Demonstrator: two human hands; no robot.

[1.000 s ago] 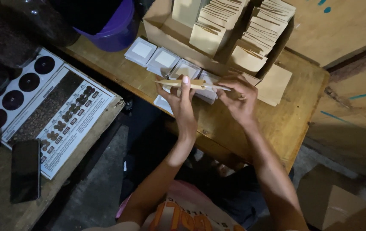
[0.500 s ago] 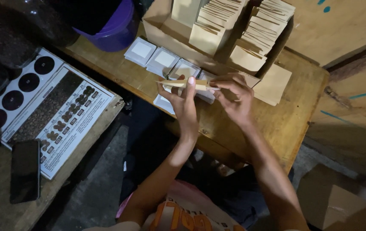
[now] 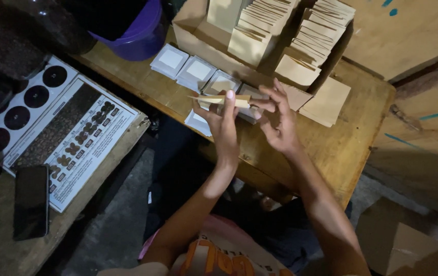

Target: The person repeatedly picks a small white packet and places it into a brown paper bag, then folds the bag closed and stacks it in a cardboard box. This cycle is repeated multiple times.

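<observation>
My left hand (image 3: 223, 120) grips a flat brown paper pouch (image 3: 214, 99), held edge-on above the wooden table (image 3: 341, 148). My right hand (image 3: 279, 120) touches the pouch's right end with its fingertips, fingers spread. Just beyond the hands lie several white square packets (image 3: 197, 71) in a row. A cardboard box (image 3: 193, 30) behind them holds rows of upright brown pouches (image 3: 267, 25). Loose brown pouches (image 3: 326, 102) lie flat to the right of my hands.
A purple bucket (image 3: 139, 36) stands at the table's far left corner. On a lower bench to the left lie a printed chart (image 3: 70, 133) and a black phone (image 3: 30, 202). Cardboard pieces (image 3: 408, 245) lie on the floor at right.
My right hand has slid along the pouch and opened its fingers at the right end. The left hand keeps its grip in about the same place.
</observation>
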